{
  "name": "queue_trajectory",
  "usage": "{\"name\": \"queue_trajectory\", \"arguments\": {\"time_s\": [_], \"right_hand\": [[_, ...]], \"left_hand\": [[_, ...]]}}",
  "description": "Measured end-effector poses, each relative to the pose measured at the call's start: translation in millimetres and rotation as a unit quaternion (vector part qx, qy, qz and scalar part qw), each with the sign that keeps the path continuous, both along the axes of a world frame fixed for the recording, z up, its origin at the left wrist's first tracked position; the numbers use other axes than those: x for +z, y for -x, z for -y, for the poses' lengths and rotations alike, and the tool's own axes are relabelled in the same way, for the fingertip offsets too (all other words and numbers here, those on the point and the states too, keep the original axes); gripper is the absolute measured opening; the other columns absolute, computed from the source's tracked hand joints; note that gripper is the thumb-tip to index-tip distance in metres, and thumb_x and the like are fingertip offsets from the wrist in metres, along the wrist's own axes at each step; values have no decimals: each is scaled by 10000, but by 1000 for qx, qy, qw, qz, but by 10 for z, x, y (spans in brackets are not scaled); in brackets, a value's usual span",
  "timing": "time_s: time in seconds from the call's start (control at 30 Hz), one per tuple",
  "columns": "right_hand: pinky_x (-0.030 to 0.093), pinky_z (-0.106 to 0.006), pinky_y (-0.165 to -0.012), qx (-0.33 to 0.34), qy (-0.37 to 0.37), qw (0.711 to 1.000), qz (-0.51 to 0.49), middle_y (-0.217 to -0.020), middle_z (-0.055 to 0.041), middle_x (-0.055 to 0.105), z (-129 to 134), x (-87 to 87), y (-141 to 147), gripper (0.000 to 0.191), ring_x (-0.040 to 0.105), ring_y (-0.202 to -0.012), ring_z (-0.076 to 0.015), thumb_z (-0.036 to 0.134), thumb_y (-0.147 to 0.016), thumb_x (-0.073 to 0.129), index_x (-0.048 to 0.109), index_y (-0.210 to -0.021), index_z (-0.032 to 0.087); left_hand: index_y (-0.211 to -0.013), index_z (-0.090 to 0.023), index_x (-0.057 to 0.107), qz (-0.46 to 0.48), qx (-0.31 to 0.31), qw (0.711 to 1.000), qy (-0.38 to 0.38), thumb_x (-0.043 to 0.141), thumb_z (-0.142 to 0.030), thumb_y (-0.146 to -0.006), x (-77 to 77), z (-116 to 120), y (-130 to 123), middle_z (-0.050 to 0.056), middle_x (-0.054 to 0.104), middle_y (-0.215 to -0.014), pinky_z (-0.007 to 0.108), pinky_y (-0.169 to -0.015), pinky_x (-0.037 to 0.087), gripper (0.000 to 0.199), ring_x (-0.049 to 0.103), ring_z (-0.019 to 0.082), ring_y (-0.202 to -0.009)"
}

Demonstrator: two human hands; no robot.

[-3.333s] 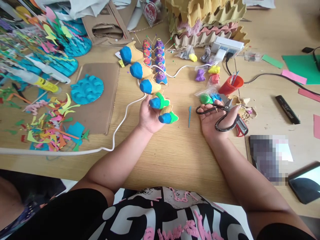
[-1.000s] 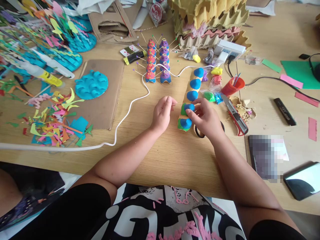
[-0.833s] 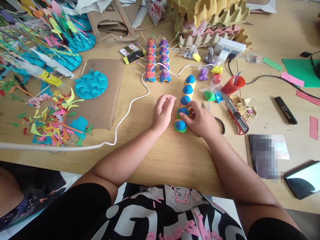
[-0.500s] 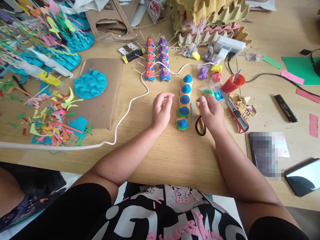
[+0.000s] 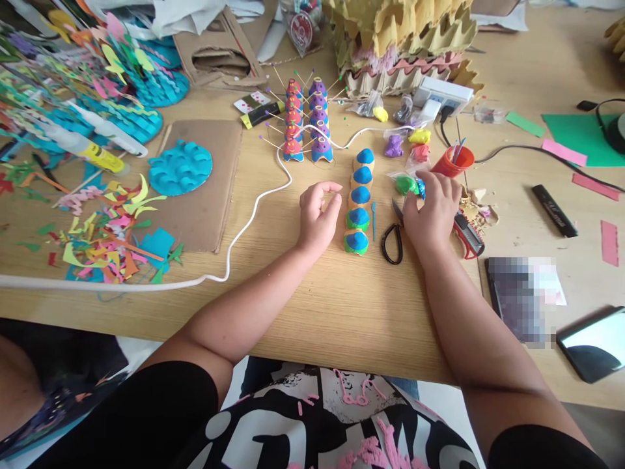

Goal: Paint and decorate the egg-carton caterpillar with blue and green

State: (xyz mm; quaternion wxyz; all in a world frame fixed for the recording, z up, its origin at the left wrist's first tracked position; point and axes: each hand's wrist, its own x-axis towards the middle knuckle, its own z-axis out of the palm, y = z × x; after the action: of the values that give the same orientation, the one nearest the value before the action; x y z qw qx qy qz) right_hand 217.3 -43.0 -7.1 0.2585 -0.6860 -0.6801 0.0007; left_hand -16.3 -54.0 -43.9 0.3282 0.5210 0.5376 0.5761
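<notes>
My left hand (image 5: 319, 215) hovers left of the egg-carton strip (image 5: 360, 195), thumb and fingers apart, holding nothing. The strip has a row of bumps capped with blue clay, with green around the nearest ones. My right hand (image 5: 433, 208) is over the scissors (image 5: 392, 242), partly covering them. Its fingers are spread and bent beside a bag of green clay (image 5: 406, 185) and a blue packet (image 5: 420, 189); I cannot tell whether they touch. Between strip and scissors lies a thin blue modelling tool (image 5: 374, 220).
Behind stand two decorated egg-carton strips (image 5: 293, 124) with sticks poking out. A red cup (image 5: 454, 161) and a utility knife (image 5: 469, 234) are at right. A white cable (image 5: 254, 202) crosses the table. Paper scraps (image 5: 117, 241) and a cardboard sheet (image 5: 195, 221) lie left.
My right hand has moved right and slightly forward, its fingers opening from a closed curl. More of the scissors shows now. The left hand has barely moved, its thumb and finger slightly wider apart.
</notes>
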Motion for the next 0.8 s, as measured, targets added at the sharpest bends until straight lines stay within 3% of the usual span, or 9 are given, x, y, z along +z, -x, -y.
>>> {"name": "queue_trajectory", "arguments": {"time_s": [0.13, 0.23, 0.47, 0.6, 0.7, 0.8], "right_hand": [[289, -745, -1325, -4, 44, 999, 16, -1610, -193, 676, -7, -17, 54, 531, 472, -1579, -445, 398, -1039, 546, 641, -1534, 231], [316, -806, -1274, -11, 64, 998, 14, -1552, -191, 713, -28, -23, 66, 485, 494, -1542, -453, 409, -1035, 537, 690, -1470, 256], [371, -747, -1260, -47, 69, 996, 42, -1335, -196, 756, -132, -117, 12, 374, 571, -1419, -425, 393, -1024, 563, 690, -1337, 233], [478, -681, -1183, -45, 17, 998, -30, -1226, -153, 759, -230, -246, -78, 307, 633, -1277, -393, 335, -947, 651, 660, -1236, 232], [532, -634, -1137, -63, -16, 994, -84, -1246, -118, 747, -258, -297, -140, 362, 640, -1257, -365, 283, -889, 669, 622, -1247, 249], [523, -649, -1163, -55, -33, 996, -61, -1248, -111, 752, -251, -319, -162, 401, 639, -1270, -376, 225, -840, 646, 643, -1241, 250]], "left_hand": [[-1086, -260, 723, -23, -6, 1000, -13, 710, -304, -1003, -22, -11, -11, 88, 772, -1234, 387, -1086, 528, 95, 671, 258, -1264], [-1071, -259, 720, -48, -3, 999, -14, 710, -233, -975, -8, -10, -14, 80, 780, -1215, 400, -1113, 510, 100, 670, 261, -1259], [-1078, -260, 705, -75, -14, 996, -44, 699, -207, -986, -8, -4, -18, 69, 796, -1195, 419, -1183, 473, 106, 682, 259, -1265], [-1096, -268, 700, -99, -14, 993, -63, 681, -182, -997, -60, -24, -7, 56, 793, -1202, 418, -1193, 477, 132, 691, 250, -1265], [-1106, -277, 696, -120, -9, 990, -69, 671, -171, -1009, -96, -40, 2, 46, 791, -1210, 410, -1189, 487, 146, 700, 243, -1263], [-1106, -275, 702, -116, -5, 990, -76, 671, -162, -1011, -117, -53, 2, 49, 793, -1209, 423, -1186, 495, 151, 699, 250, -1260]]}}
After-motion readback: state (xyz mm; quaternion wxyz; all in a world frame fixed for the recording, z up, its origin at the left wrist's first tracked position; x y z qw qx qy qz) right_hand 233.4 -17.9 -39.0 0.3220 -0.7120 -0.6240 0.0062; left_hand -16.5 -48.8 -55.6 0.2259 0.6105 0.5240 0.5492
